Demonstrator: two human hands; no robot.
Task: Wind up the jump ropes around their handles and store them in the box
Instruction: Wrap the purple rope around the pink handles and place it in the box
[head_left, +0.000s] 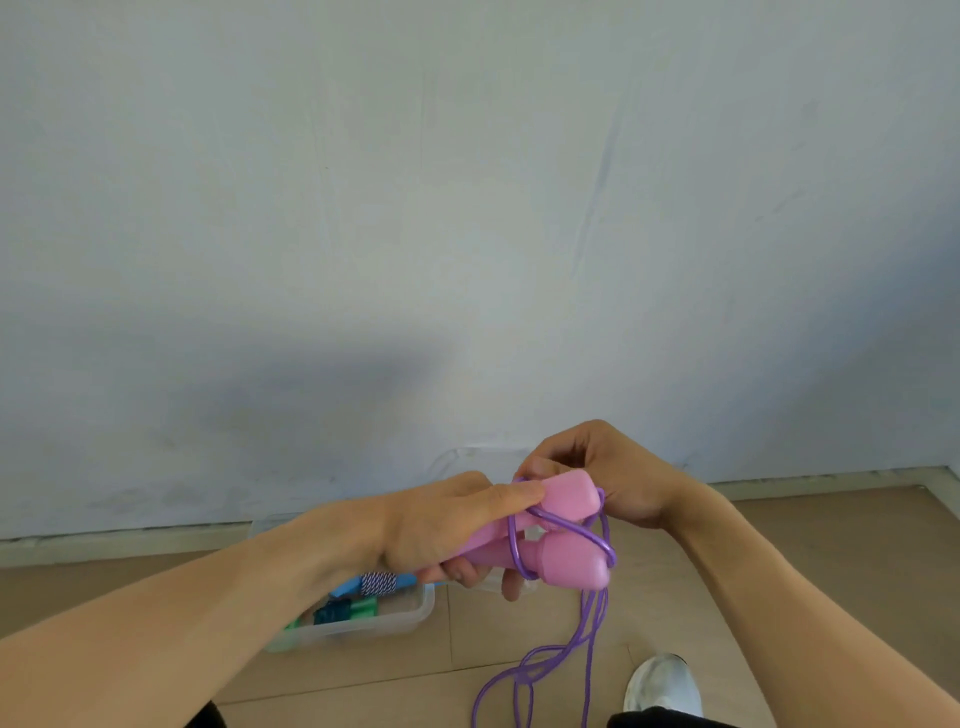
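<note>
Main risk, as I judge it: the long loose run of purple rope (524, 670) hangs from the handles to the tiled floor (810, 561) and pools beside the white shoe (662, 685); a foot on it or a snag in its own loops would jerk the wraps loose. Second risk: only a few turns sit on the pink handles (550, 540), crossing unevenly near the fat ends, so slack tension could let them slide off (thin smooth cord, likely slippery). Third: the clear plastic box (395, 621) sits low and left, partly hidden under the left forearm, already holding wound ropes, one blue-and-white, others green; a bulky bundle may not drop in cleanly.

Position: both handles are held side by side at chest-front, above the floor and right of the box. Left hand (441, 525) curls around the narrow ends, thumb pressing on top. Right hand (613, 473) is just behind the fat ends, fingers curled, pinching the rope at the top wrap.
</note>
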